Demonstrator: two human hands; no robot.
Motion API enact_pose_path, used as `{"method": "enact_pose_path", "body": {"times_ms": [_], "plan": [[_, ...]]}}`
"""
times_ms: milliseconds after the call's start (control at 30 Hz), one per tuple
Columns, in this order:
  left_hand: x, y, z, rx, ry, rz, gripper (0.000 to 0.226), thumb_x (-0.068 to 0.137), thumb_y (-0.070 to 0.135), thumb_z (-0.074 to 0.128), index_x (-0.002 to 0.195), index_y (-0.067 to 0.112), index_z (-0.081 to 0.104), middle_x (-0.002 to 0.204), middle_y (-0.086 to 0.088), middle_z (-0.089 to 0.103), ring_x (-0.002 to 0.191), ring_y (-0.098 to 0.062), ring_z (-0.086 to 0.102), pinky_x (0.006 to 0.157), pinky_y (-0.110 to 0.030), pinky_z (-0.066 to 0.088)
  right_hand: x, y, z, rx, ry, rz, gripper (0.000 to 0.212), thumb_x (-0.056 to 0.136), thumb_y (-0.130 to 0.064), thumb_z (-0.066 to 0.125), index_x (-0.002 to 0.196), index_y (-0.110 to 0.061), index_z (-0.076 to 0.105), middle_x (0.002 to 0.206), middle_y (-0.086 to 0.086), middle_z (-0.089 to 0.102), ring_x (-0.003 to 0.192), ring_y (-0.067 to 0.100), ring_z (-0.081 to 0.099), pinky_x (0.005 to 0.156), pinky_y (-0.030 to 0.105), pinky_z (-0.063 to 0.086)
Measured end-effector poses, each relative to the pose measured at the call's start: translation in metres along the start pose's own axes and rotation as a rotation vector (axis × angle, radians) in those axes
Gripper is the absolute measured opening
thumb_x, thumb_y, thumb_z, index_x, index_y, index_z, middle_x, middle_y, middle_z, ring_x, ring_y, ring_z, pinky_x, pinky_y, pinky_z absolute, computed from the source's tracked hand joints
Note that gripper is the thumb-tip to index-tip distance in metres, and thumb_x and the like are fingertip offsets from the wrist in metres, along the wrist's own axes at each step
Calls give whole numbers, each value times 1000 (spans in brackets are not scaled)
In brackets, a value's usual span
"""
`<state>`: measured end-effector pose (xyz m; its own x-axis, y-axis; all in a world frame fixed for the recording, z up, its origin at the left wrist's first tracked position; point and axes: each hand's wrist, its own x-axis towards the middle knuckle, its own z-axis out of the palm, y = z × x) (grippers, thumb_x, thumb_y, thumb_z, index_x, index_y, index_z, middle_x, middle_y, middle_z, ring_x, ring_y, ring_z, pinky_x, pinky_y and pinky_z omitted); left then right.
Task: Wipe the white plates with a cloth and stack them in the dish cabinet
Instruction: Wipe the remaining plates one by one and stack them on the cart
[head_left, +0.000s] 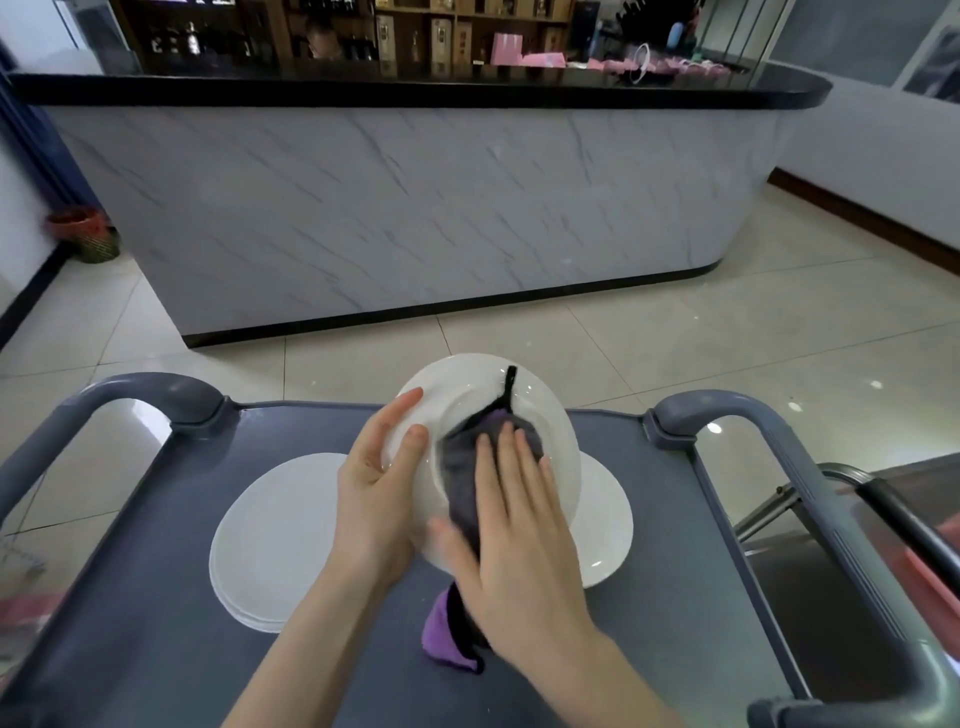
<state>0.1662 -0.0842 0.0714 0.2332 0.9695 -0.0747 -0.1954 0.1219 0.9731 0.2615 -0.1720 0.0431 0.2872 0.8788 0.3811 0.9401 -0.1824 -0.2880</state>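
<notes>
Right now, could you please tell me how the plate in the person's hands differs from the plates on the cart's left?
The held plate is raised and tilted; the left plates lie flat on the cart. The held plate is single, its rim in the left hand, the right hand pressing a cloth on it; the left plates are stacked, bare. Both are white.

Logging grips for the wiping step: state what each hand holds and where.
Left hand grips the raised plate at its left rim; right hand presses the cloth flat on its face.
</notes>
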Motion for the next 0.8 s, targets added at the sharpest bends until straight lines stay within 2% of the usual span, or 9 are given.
{"method": "enact_pose_path", "body": {"times_ms": [100, 200, 333, 400, 467, 533, 600, 733, 800], "plan": [[-1, 7, -2, 7, -68, 11, 32, 102, 17, 59, 112, 44, 73, 124, 19, 70, 120, -10, 64, 107, -42, 49, 12, 25, 1, 52, 85, 126, 64, 103, -45, 22, 152, -5, 30, 161, 13, 22, 150, 27, 22, 120, 39, 17], [-1, 12, -4, 48, -142, 25, 32, 101, 16, 59, 106, 44, 75, 122, 22, 70, 115, -6, 65, 103, -37, 51, 31, 46, -7, 205, 102, 159, 62, 100, -43, 26, 155, -13, 23, 163, 2, 18, 151, 13, 13, 121, 37, 18], [-1, 12, -4, 96, -168, 11, 27, 100, 14, 60, 106, 35, 76, 116, 11, 74, 114, -17, 67, 105, -46, 51, 54, 34, -15, 86, 51, -174, 55, 103, -34, 33, 151, -8, 36, 159, 7, 31, 149, 19, 24, 122, 38, 19], [-3, 10, -5, 98, -154, -11, 25, 100, 15, 61, 105, 35, 76, 114, 9, 75, 114, -18, 68, 105, -47, 50, 59, 33, -14, 32, 27, -262, 54, 103, -36, 35, 149, -10, 40, 158, 5, 35, 147, 18, 28, 122, 36, 17], [-5, 9, -7, 105, -136, -18, 28, 100, 17, 61, 102, 41, 76, 114, 15, 74, 112, -16, 68, 102, -43, 52, 59, 46, -13, 74, 48, -170, 53, 102, -35, 35, 149, -11, 40, 156, 3, 37, 146, 18, 31, 121, 37, 22], [-5, 11, -11, 103, -120, -18, 30, 99, 18, 61, 101, 44, 76, 114, 22, 73, 110, -10, 68, 97, -36, 53, 53, 64, -13, 233, 61, 60, 50, 103, -31, 35, 151, -15, 38, 156, -3, 37, 144, 13, 32, 118, 38, 28], [-3, 13, -15, 96, -135, -19, 29, 100, 18, 61, 104, 42, 76, 115, 22, 72, 109, -9, 68, 94, -32, 54, 46, 65, -12, 291, 82, 112, 51, 103, -32, 34, 151, -17, 36, 155, -10, 33, 144, 6, 28, 118, 33, 27], [-3, 10, -13, 108, -152, -37, 24, 100, 15, 60, 110, 32, 75, 114, 15, 75, 113, -16, 69, 98, -35, 53, 53, 34, -7, 166, 52, -258, 49, 101, -27, 35, 147, -11, 44, 155, 0, 39, 146, 15, 31, 121, 34, 19], [-5, 8, -13, 70, -127, -57, 24, 100, 14, 60, 112, 30, 74, 114, 11, 76, 115, -15, 68, 100, -35, 51, 62, 27, -10, 133, 9, -298, 48, 102, -29, 36, 147, -14, 45, 155, -2, 40, 146, 13, 30, 121, 34, 19]]}}
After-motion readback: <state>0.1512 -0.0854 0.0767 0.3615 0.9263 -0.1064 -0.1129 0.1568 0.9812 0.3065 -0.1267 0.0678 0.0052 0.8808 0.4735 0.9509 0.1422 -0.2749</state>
